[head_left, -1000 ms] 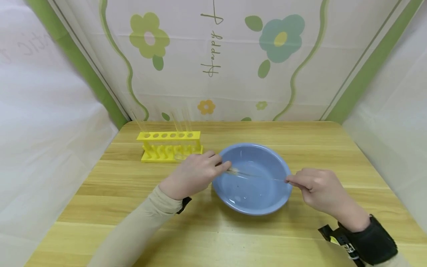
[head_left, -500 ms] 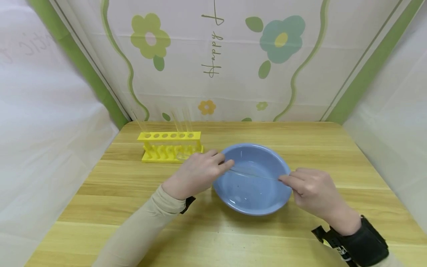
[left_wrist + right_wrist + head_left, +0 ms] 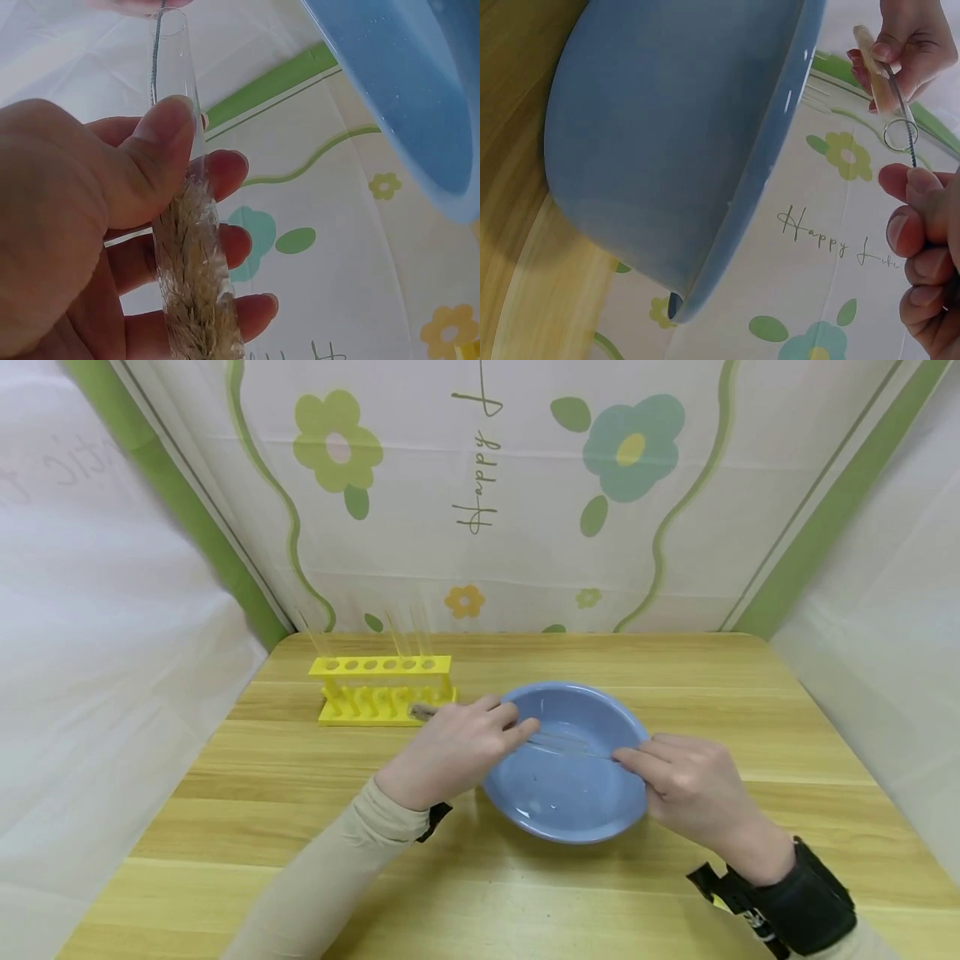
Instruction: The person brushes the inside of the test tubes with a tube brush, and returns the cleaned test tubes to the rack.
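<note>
Gripping a clear test tube point(image 3: 182, 66) with its fingers curled round the glass, the left hand point(image 3: 459, 747) holds it above the left side of a blue basin point(image 3: 570, 814), a bristly brush point(image 3: 196, 277) inside. Thumb and forefinger of the right hand point(image 3: 686, 785) pinch the brush's wire handle point(image 3: 911, 141) over the basin's right side. Farther left on the worktop point(image 3: 525, 910), a yellow rack point(image 3: 367, 722) carries glass tubes point(image 3: 397, 635).
</note>
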`<action>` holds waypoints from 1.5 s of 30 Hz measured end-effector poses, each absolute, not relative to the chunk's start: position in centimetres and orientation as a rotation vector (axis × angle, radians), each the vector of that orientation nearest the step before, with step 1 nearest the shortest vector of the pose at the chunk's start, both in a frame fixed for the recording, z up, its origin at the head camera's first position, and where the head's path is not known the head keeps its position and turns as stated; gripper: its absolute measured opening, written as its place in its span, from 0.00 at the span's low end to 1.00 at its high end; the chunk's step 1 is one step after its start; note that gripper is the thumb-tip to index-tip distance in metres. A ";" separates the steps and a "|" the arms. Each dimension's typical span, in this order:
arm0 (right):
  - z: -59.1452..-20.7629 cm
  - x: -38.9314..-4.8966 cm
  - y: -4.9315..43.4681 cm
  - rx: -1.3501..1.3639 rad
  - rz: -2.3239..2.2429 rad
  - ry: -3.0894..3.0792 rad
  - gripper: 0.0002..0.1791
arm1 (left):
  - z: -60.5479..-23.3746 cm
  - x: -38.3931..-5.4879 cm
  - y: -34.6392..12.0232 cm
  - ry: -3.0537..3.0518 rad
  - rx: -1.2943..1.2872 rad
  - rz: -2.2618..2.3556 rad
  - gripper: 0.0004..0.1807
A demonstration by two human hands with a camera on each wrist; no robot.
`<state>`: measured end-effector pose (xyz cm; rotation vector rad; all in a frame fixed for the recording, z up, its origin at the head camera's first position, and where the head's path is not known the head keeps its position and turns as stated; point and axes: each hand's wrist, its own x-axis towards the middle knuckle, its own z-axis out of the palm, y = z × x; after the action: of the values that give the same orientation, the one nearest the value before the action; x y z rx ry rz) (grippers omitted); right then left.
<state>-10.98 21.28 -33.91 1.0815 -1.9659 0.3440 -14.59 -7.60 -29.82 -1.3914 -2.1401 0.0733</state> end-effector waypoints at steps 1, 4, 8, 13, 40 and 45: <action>-33.9 -11.0 21.2 1.080 0.341 -1.964 0.21 | -29.8 -14.6 -7.5 -2.139 -1.389 0.070 0.14; -33.9 -11.1 21.2 1.075 0.283 -1.931 0.21 | -29.8 -14.5 -7.4 -2.135 -1.382 0.082 0.15; -33.7 -11.1 21.2 1.061 0.134 -1.833 0.19 | -29.8 -14.5 -7.3 -2.133 -1.378 0.092 0.15; -33.5 -11.2 21.1 1.032 0.016 -1.699 0.14 | -29.9 -14.4 -7.1 -2.140 -1.385 0.082 0.15; -33.1 -12.6 21.7 0.911 -0.014 -1.343 0.10 | -28.6 -14.0 -7.0 -2.338 -1.474 0.008 0.15; -33.8 -12.4 22.2 1.017 0.161 -1.592 0.14 | -28.9 -14.2 -7.4 -2.291 -1.466 0.030 0.15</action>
<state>-12.44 22.22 -33.82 1.0166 -1.5919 0.1612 -14.16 -7.43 -28.89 -1.4663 -2.2915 0.0305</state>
